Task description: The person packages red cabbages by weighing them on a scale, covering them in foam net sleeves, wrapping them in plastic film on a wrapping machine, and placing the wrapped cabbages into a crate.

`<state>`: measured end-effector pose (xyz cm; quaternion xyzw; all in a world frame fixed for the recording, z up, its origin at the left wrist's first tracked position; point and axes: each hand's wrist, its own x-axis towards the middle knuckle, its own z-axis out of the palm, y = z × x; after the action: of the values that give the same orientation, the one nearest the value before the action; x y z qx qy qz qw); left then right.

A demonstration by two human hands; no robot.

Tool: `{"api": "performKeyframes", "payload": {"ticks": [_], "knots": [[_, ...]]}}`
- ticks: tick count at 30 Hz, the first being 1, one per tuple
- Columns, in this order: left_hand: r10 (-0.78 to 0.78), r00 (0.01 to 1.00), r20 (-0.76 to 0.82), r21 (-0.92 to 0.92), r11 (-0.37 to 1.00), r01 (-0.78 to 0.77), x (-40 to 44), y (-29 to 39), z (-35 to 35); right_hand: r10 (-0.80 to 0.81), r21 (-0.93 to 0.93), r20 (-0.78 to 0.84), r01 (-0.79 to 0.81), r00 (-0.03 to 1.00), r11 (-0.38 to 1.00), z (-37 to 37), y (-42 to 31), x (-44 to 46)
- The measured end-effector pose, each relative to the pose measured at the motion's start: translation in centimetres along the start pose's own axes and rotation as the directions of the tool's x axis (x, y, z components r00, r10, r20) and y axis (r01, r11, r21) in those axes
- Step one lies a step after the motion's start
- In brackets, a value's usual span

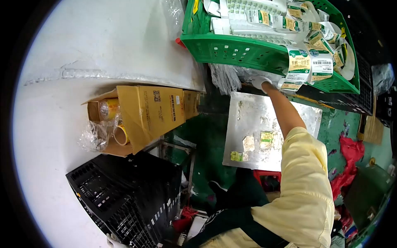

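Though clear plastic point(226, 78) lies beside the right hand's point(261, 81) fingers point(256, 82), I cannot tell whether they hold it.

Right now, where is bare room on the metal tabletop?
On the left, the tabletop is mostly bare between clear plastic beyond and stuck labels nearer. The right forearm crosses its right side; the green crate is crowded.

A basket point(264, 60) of label strips point(298, 64) sat at the far right, beyond a tabletop point(252, 124) with a stool point(266, 172) at its near edge; the right hand point(259, 81) lay between basket and tabletop. At left, a box point(159, 109) held rolls point(120, 135), crates point(128, 190) nearer.
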<state>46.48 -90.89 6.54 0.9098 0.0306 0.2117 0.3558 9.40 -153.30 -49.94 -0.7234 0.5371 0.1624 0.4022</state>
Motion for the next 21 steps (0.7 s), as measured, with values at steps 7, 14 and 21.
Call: {"api": "performKeyframes", "payload": {"ticks": [7, 14, 21], "knots": [[-0.036, 0.999, -0.015, 0.065, 0.997, 0.037, 3.4, -2.8, -2.7, -0.033, 0.18, -0.197, 0.07, 0.98, 0.981, 6.3, -1.3, -4.0], [0.109, 0.993, 0.035, -0.025, 0.994, -0.108, 1.5, -3.7, -6.6, -0.233, -0.175, -0.086, 0.216, 0.969, 0.961, 5.4, -9.5, -16.4], [0.114, 0.989, -0.096, -0.062, 0.991, -0.12, 4.1, -9.2, -19.9, -0.667, 0.683, 0.15, 0.412, 0.73, 0.604, -0.5, -32.2, -32.1]]}}
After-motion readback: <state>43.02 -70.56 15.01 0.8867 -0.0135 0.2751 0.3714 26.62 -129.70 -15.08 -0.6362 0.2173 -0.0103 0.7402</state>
